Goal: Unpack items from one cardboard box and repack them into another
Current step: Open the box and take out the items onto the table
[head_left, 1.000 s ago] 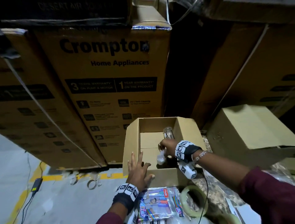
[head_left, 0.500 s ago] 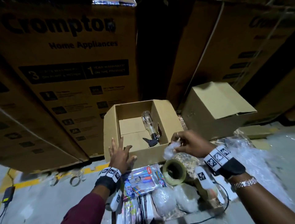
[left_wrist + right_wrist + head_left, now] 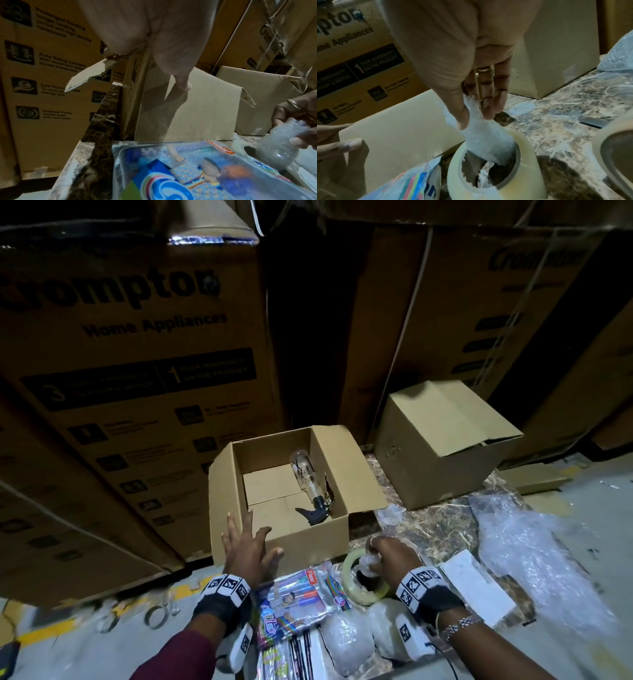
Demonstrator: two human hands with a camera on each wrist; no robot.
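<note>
Head view: left hand [image 3: 248,553], fingers spread flat, presses the open box's [image 3: 308,542] near wall. Spray bottle [image 3: 306,479] lies inside, beyond the fingertips. Right hand [image 3: 390,558] pinches a bubble-wrap wad [image 3: 371,561] over a tape roll [image 3: 363,589].

Left wrist view: toy packet [image 3: 188,171] below the palm.

Right wrist view: thumb and fingers [image 3: 489,102] clamp the wad, its tail inside the roll's core.

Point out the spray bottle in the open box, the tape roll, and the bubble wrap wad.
spray bottle [image 3: 306,477], head view, on its clear body.
tape roll [image 3: 489,161], right wrist view, on its outer wall.
bubble wrap wad [image 3: 485,136], right wrist view, on its middle below the fingertips.
</note>
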